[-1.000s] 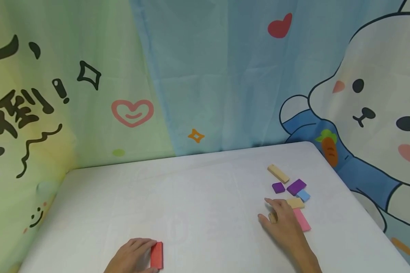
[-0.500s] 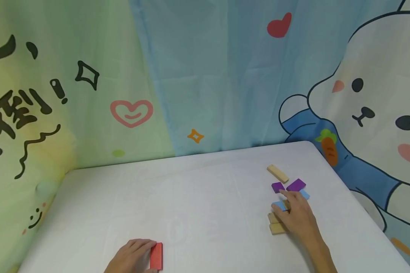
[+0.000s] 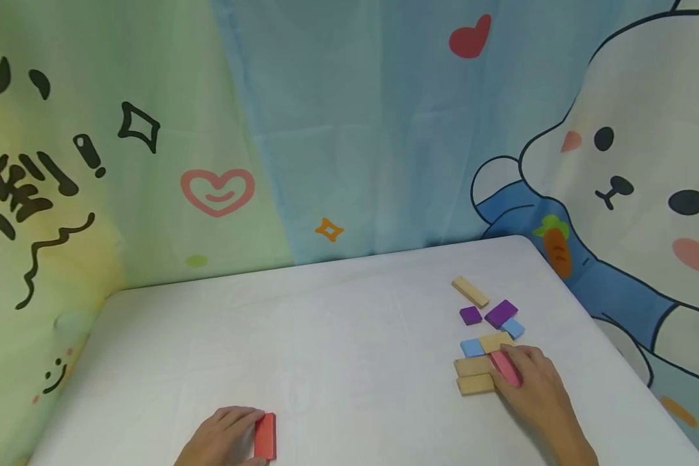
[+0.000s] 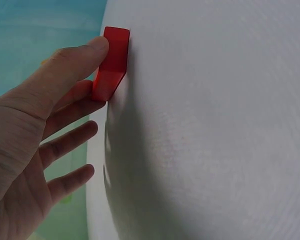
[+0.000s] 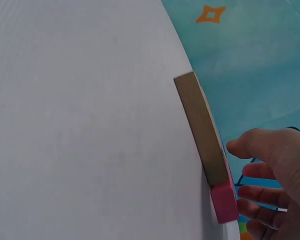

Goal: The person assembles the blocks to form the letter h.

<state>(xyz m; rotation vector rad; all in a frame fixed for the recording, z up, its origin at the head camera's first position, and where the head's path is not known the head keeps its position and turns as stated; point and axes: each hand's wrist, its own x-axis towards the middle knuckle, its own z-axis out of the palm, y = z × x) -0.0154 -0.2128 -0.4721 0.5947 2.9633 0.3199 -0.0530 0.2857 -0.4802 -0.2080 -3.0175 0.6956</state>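
My left hand (image 3: 218,437) pinches a red block (image 3: 265,436) between thumb and fingers near the front of the table. In the left wrist view the red block (image 4: 114,62) stands on the white surface, the thumb on its near face. My right hand (image 3: 538,388) hovers over a pink block (image 3: 505,369), with thumb and index finger spread about it. Beside that block lie two wooden blocks, a farther one (image 3: 473,366) and a nearer one (image 3: 476,386). In the right wrist view the right hand (image 5: 275,175) shows loosely bent fingers, apart from the pink block (image 5: 224,202).
Behind the right hand lie a light blue block (image 3: 472,348), another wooden block (image 3: 495,341), a second light blue one (image 3: 514,328), two purple ones (image 3: 470,316) and a far wooden one (image 3: 470,292). A printed curtain (image 3: 338,129) hangs behind the white table (image 3: 326,336).
My right hand has passed rightward over the blocks, then come nearer to the pink one. It uncovers the light blue and wooden blocks. The left hand keeps its place on the red block.
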